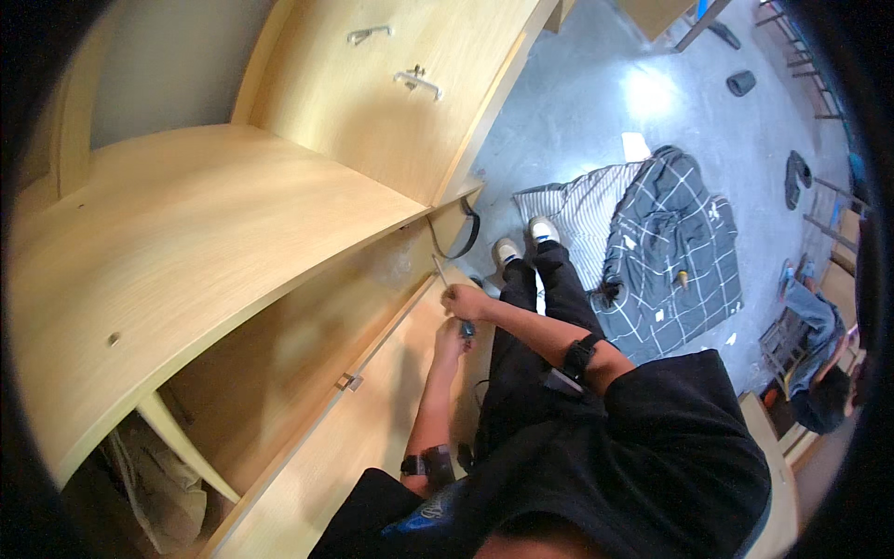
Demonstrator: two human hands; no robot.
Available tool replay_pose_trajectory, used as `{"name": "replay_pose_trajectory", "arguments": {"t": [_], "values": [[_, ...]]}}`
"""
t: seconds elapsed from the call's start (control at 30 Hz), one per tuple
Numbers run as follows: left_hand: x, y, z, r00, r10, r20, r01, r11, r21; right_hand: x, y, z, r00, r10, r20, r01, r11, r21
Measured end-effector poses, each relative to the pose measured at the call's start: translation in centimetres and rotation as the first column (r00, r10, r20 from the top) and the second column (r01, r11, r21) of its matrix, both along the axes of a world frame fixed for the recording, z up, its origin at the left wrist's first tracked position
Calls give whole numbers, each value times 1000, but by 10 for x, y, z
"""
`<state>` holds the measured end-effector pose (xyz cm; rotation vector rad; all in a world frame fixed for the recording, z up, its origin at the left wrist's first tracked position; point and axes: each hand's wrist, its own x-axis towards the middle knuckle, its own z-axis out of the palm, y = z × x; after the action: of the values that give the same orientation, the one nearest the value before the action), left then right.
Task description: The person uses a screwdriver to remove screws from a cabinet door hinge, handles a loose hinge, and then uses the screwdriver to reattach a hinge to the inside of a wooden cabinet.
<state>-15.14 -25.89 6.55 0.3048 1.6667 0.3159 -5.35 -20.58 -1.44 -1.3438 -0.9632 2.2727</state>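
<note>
My right hand (468, 303) is closed near the edge of a pale wooden panel (400, 396), with a thin pale rod (440, 269) sticking out beyond its fingers. Just below it, my left hand (451, 340) is closed around a small blue-and-black piece (467, 329) that looks like a tool handle. Whether rod and handle belong to one tool is hidden by the fingers. A black strap (472, 235) loops from the cabinet's wooden edge just beyond both hands. On the panel's long edge sits a small metal latch (349, 382).
A wooden cabinet fills the left, with a wide shelf (205, 233) and an upright board (372, 121) bearing metal handles. Beige cloth (154, 480) lies in a lower compartment. A checked quilt (670, 261) covers floor beyond my feet. Another person's jeans (816, 317) show at far right.
</note>
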Motion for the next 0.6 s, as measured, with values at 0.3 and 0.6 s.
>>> {"name": "replay_pose_trajectory", "arguments": {"t": [0.3, 0.6], "values": [[54, 2, 65, 764, -598, 244, 561, 801, 207, 110, -30, 100, 875, -480, -68, 408, 805, -431], [35, 69, 69, 805, -593, -32, 547, 720, 427, 233, 32, 151, 817, -503, 283, 515, 857, 35]]}}
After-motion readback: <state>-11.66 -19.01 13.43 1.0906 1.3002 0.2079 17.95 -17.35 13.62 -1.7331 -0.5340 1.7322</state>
